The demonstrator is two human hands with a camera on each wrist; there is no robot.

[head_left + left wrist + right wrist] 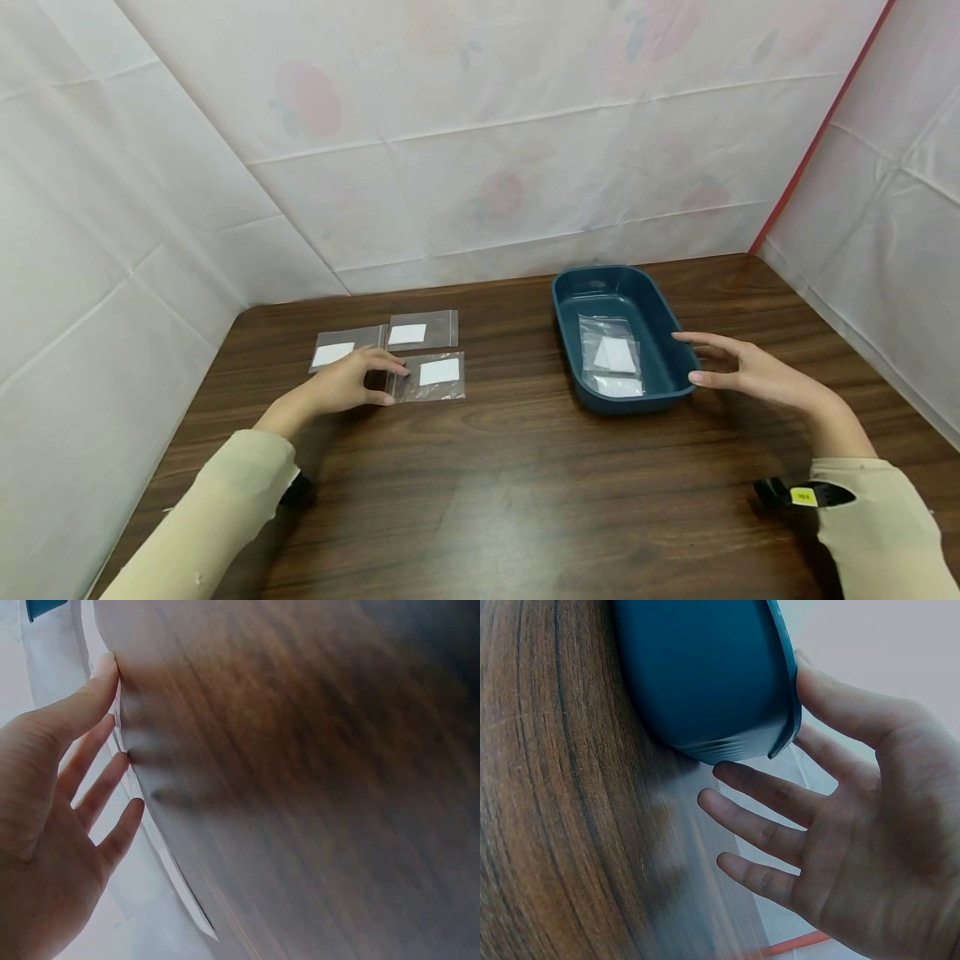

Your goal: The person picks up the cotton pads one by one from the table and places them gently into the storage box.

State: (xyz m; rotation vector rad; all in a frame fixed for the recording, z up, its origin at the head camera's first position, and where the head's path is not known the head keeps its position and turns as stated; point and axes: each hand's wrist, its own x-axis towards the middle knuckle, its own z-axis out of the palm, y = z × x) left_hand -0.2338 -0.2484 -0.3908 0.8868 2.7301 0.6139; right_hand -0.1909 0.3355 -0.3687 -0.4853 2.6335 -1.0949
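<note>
The left hand [341, 383] lies at the left end of a front bag [429, 392] on the wooden table [495, 500], its thumb and forefinger spread and touching the plastic, its grasp loose and unclosed. The right hand [757, 375] is likewise relaxed, fingers extended, with thumb and forefinger against the rim of a blue tray [652, 325] rather than wrapped round it. The front bag is clear and holds a white rectangle [439, 372]. Behind it lies a back bag [441, 329] with a similar white piece [407, 334], and just beside that, to the left, a left bag [363, 336] contains another, its lower right part covered by the left hand. Inside the tray, overlapping bags [606, 327] with white contents [618, 356] lie toward the near left; their exact number is hard to make out. In the left wrist view the bag under the fingers is difficult to distinguish, and a blue corner is cut off at the top. The right wrist view shows the tray's outside only, with the forefinger partly hidden behind the rim. Pale sleeves [217, 500] run out of frame; patterned cloth [450, 167] rises behind the table.
</note>
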